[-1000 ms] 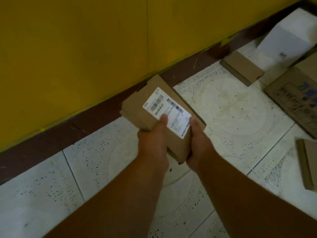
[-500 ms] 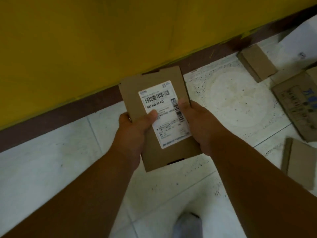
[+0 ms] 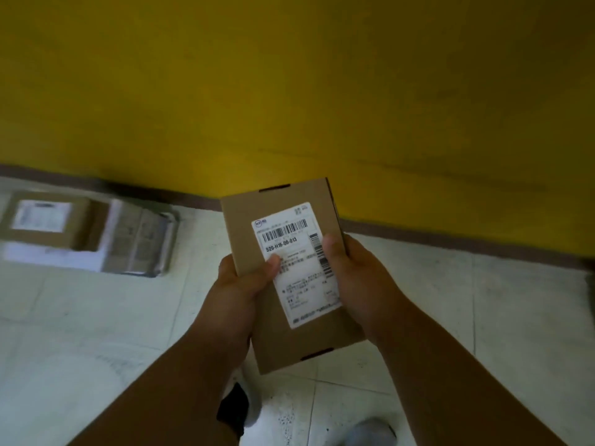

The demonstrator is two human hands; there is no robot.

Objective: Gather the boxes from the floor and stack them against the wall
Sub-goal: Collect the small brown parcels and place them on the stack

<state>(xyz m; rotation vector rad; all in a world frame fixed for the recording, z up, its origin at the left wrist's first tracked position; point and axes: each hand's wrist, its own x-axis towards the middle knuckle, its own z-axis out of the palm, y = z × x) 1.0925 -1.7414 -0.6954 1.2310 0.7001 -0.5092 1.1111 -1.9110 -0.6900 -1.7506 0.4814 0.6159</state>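
Observation:
I hold a flat brown cardboard box (image 3: 248, 230) with a white barcode label in front of me, above the floor. My left hand (image 3: 240, 284) grips its left edge with the thumb on the label. My right hand (image 3: 357, 278) grips its right edge, thumb also on the label. At the left, against the yellow wall (image 3: 289, 91), stands a blurred stack of boxes (image 3: 128, 243): a brown labelled box (image 3: 77, 233) on top of wider pale ones.
A dark skirting strip (image 3: 450, 243) runs along the foot of the wall. The floor is pale tile (image 3: 96, 333). My feet show at the bottom, one in a grey shoe (image 3: 370, 432), one with a dark strap (image 3: 235, 410).
My view has swung left along the wall. The loose boxes at the right have left the frame and the stack at the left has come into view. Both hands still hold the box.

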